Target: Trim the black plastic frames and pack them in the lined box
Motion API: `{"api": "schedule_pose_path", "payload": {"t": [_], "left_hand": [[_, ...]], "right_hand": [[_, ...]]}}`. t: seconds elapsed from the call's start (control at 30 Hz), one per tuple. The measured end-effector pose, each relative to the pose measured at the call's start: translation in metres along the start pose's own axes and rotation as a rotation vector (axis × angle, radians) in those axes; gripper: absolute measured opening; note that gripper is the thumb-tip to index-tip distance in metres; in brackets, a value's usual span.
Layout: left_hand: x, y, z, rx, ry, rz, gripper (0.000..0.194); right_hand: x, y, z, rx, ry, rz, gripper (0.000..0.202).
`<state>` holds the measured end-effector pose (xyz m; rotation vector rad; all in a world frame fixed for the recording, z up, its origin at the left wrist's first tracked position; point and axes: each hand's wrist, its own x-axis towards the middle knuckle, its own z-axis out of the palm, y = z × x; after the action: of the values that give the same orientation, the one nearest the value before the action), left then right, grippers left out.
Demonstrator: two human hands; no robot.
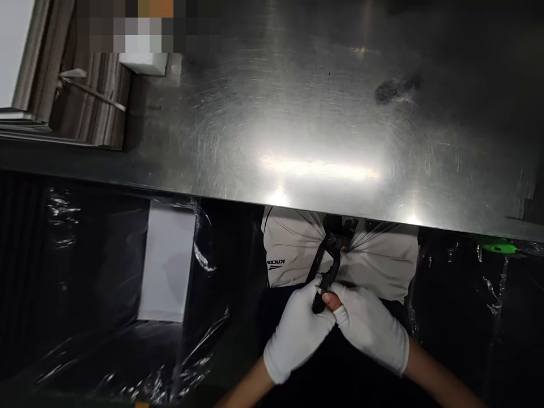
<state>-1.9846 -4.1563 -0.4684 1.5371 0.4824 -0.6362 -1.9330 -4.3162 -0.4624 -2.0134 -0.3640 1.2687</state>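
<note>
Across the upper part, a metal table (238,124), seen at an angle. Below its edge, on either side, dark areas under glossy plastic (151,391). At upper left, a card stack (91,107), upright-edged near the table's edge. Between the plastic areas, pale cloth (293,243), gathered in folds towards its dark centre. Farther left, a white panel (165,266), standing out against the black. Below the cloth, in pale gloves, the left hand (300,323) and right hand (369,326), both clamped on the free end of a black strap (334,266); drawn close together, probably to steady so limp a piece from two sides. Strap placed below the table edge, in front of the cloth, likely for slack and a near view. Beside the stack, a white block (147,63). Around the stack, a thin band (93,93), apparently to hold the layers together. At the right edge of the table, a green object (499,247), too dim to identify. Smallest, at the strap's end, the bare right thumb (332,301), uncovered perhaps for a surer grip.
</note>
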Motion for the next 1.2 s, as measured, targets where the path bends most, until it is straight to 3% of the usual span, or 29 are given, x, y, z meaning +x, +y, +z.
{"api": "schedule_pose_path", "payload": {"t": [0.1,0.27,0.67,0.97,1.2], "left_hand": [[0.001,-0.002,0.0,0.025,-0.009,-0.022,0.007],[0.001,-0.005,-0.002,0.014,-0.007,-0.047,0.009],[0.001,-0.003,-0.001,-0.056,-0.011,-0.101,0.005],[0.005,0.0,0.004,-0.071,0.051,-0.078,0.02],[0.003,-0.002,0.001,-0.046,0.014,-0.066,0.005]], "right_hand": [[0.0,-0.003,-0.003,-0.006,0.005,-0.017,0.038],[0.003,-0.002,0.005,-0.038,0.014,0.091,0.04],[0.002,-0.002,0.016,0.097,0.022,0.193,0.047],[0.001,0.002,0.019,0.177,0.118,0.15,0.052],[0.005,0.005,0.008,0.029,0.006,0.095,0.044]]}}
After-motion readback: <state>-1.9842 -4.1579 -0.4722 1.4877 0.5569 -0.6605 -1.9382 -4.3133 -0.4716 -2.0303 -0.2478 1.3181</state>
